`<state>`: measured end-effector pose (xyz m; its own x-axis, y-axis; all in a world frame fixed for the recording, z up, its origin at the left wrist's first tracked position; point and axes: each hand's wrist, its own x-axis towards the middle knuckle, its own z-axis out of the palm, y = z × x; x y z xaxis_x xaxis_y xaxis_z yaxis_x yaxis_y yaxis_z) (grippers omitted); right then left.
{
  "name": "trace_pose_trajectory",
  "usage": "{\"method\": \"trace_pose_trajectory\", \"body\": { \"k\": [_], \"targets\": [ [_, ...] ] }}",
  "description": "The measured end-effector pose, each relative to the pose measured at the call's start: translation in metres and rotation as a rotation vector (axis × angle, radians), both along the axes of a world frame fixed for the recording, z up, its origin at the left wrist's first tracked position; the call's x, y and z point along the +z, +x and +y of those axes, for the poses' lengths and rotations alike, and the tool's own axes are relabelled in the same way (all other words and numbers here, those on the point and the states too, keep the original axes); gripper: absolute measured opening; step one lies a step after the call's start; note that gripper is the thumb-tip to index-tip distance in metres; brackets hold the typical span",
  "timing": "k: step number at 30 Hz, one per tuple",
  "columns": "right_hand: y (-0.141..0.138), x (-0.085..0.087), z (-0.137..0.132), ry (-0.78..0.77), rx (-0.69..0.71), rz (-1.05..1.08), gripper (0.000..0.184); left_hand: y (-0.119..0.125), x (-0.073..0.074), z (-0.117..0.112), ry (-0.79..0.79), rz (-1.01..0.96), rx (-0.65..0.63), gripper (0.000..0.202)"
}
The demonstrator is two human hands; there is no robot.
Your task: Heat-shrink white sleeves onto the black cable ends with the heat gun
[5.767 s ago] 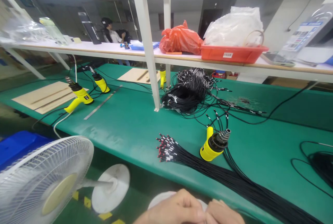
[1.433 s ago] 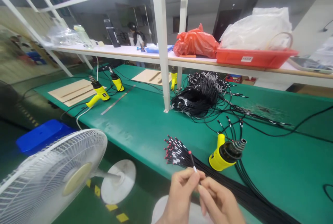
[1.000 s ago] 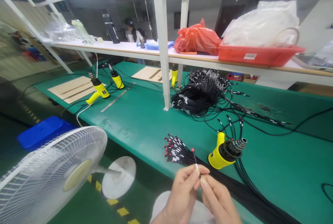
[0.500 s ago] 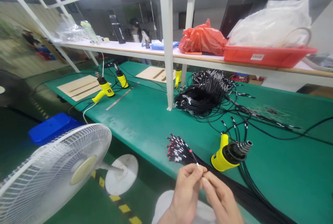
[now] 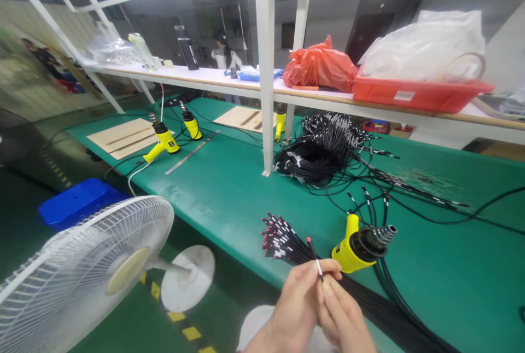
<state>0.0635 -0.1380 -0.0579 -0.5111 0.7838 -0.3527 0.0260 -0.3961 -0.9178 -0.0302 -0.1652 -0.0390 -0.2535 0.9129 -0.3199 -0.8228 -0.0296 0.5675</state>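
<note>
Between my two hands is one black cable (image 5: pixel 314 252) with a red tip and a white label band, its tip pointing up and away from me. My left hand (image 5: pixel 301 290) pinches it by the white band. Just below, my right hand (image 5: pixel 342 309) has its thumb and fingers closed on the same cable. Behind my hands a bundle of black cables (image 5: pixel 283 238) with red ends and white labels lies fanned on the green table (image 5: pixel 229 194). A yellow heat gun (image 5: pixel 356 246) stands right of my hands, its metal nozzle pointing up to the right.
A tangled heap of black cables (image 5: pixel 315 150) lies by the white shelf post (image 5: pixel 267 68). More yellow heat guns (image 5: pixel 166 142) and wooden boards (image 5: pixel 118 139) are farther left. A white fan (image 5: pixel 123 271) stands at the table's left edge. A red tray (image 5: pixel 422 93) sits on the shelf.
The held cable has turned more upright, and its white band now shows more fully between my fingers. Both hands have shifted slightly; the heat gun and bundle stay in place.
</note>
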Motion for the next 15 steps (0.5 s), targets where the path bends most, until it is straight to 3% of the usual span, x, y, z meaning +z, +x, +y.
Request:
{"method": "trace_pose_trajectory", "body": {
  "k": [4, 8, 12, 15],
  "targets": [
    [-0.003, -0.004, 0.004, -0.234, 0.019, 0.175, 0.051, -0.002, 0.002, -0.002, 0.0, 0.03, -0.064, 0.036],
    [-0.008, 0.01, 0.006, -0.384, 0.071, 0.313, 0.058, -0.002, -0.004, 0.001, -0.041, 0.07, -0.059, 0.035],
    [-0.012, 0.028, 0.007, -0.398, 0.138, 0.343, 0.064, 0.0, -0.008, 0.004, -0.094, 0.087, -0.002, 0.038],
    [-0.012, 0.031, 0.007, -0.347, 0.14, 0.293, 0.062, 0.0, -0.009, 0.004, -0.11, 0.075, 0.045, 0.036]
  ]
}}
